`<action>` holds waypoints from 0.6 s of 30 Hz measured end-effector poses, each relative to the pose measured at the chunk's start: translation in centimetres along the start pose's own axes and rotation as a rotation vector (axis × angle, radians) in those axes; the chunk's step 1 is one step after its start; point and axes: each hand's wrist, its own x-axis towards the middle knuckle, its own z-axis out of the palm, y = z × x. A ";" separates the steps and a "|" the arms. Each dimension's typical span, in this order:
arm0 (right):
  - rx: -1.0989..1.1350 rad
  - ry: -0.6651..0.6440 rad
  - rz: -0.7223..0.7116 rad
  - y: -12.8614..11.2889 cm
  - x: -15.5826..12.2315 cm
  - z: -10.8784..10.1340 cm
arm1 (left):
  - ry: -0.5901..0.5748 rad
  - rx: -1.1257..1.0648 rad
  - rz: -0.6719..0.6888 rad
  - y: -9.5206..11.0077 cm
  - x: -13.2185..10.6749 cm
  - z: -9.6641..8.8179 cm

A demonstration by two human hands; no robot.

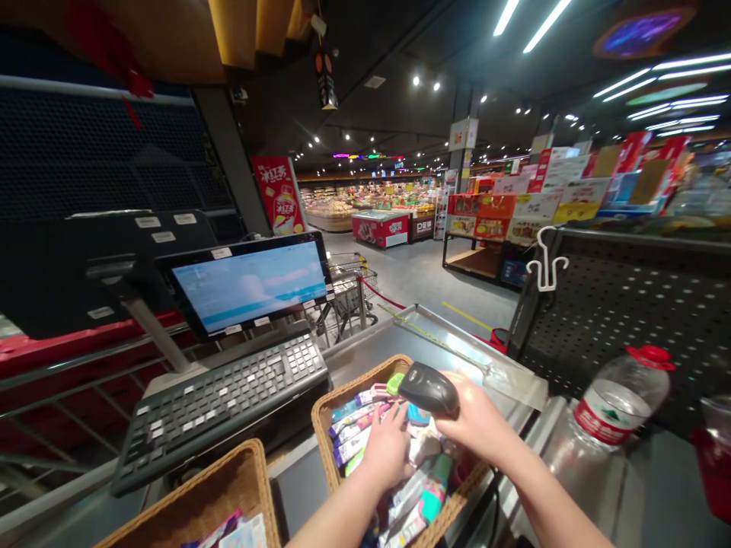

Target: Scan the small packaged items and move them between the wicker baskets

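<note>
My right hand (471, 417) is shut on a black handheld barcode scanner (428, 390), held over a wicker basket (357, 396). The basket is packed with several small wrapped packets (351, 430) in bright colours. My left hand (387, 449) is down on those packets inside the basket. Its fingers point away from me and hide what lies beneath them, so I cannot tell whether it grips one. A green-capped item (395, 383) sits just beyond the left hand, close under the scanner's front end.
A black keyboard (220, 403) and a till monitor (248, 285) stand left of the basket. A second wicker basket (228, 487) sits at the lower left. A large water bottle (622, 399) with a red cap stands right, beside a steel counter (445, 335). Shop aisles stretch beyond.
</note>
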 end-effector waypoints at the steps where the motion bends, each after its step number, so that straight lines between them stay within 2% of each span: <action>1: 0.002 -0.003 -0.004 0.0 0.0 0.1 | 0.017 -0.005 0.000 -0.1 0.0 0.1; 5: -0.002 0.004 -0.015 -0.2 0.2 0.2 | 0.165 0.016 0.057 -0.6 -0.3 -0.2; 8: -0.015 0.016 -0.022 -0.5 0.3 0.3 | 0.282 0.058 0.097 -1.3 -1.3 -1.4; 12: -0.010 0.044 -0.032 -1.4 0.4 0.5 | 0.407 0.153 0.113 -3.1 -3.9 -3.9; 18: -0.011 0.137 -0.072 -3.0 0.8 1.6 | 0.570 0.310 0.102 -5.6 -9.1 -8.3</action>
